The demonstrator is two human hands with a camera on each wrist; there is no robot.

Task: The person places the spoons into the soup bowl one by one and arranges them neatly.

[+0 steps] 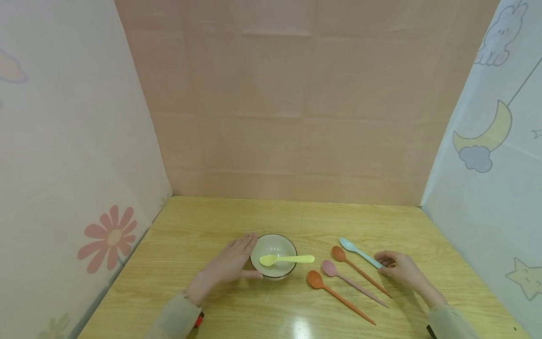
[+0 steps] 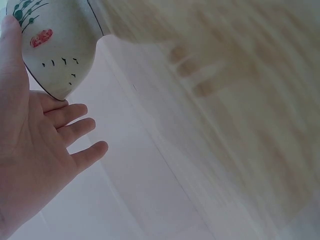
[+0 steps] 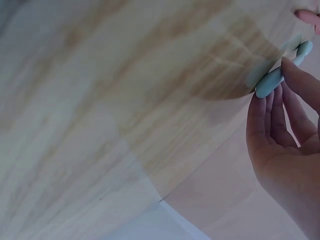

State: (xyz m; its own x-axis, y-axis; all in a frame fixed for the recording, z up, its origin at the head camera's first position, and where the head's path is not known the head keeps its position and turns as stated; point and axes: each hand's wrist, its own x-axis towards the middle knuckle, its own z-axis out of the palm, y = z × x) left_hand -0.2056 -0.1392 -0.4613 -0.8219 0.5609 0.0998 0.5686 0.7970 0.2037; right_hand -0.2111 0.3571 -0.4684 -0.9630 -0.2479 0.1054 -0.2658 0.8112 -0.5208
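A white bowl [image 1: 282,241] with a dark rim stands on the table, and a yellow spoon [image 1: 296,259] lies across it with its handle past the right rim. My left hand [image 1: 230,261] rests at the bowl's left side, fingers extended and thumb by the near rim. In the left wrist view the bowl's outer wall [image 2: 62,50] shows a painted pattern beside the thumb. At the right, my right hand [image 1: 400,268] pinches the handle end of a light blue spoon [image 1: 360,253] between thumb and fingers; its head points up and left.
Left of the blue spoon lie an orange-brown spoon [image 1: 360,271], a pink spoon [image 1: 353,283] and an orange spoon [image 1: 338,297], all slanting the same way. Papered walls enclose the wooden table [image 1: 237,310] at the back and both sides.
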